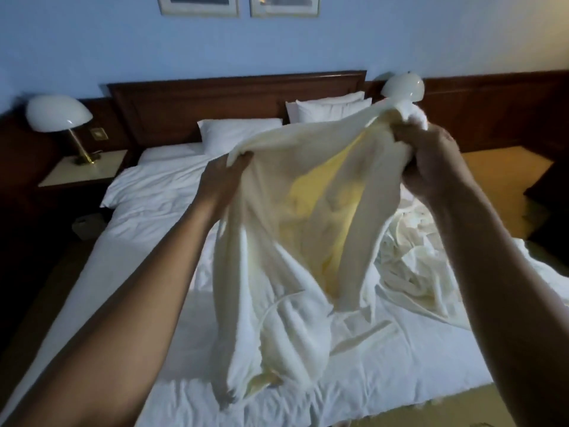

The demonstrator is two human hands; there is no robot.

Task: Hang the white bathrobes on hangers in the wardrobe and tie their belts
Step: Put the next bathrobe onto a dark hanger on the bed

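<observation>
Both hands clutch bunched cloth: left hand (224, 175) and right hand (431, 160) hold the limp, soft bathrobe (292, 217) by its top edge; I'd regrip at the shoulders.

The bathrobe (295, 211) is made of soft, matt, cream-white cloth. The duvet (154, 217) is covered in smoother white cloth, creased. The headboard (191, 100) is finished in dark, faintly glossy wood. The lamp (60, 115) is topped by a glossy white shade on shiny brass-coloured metal.
</observation>
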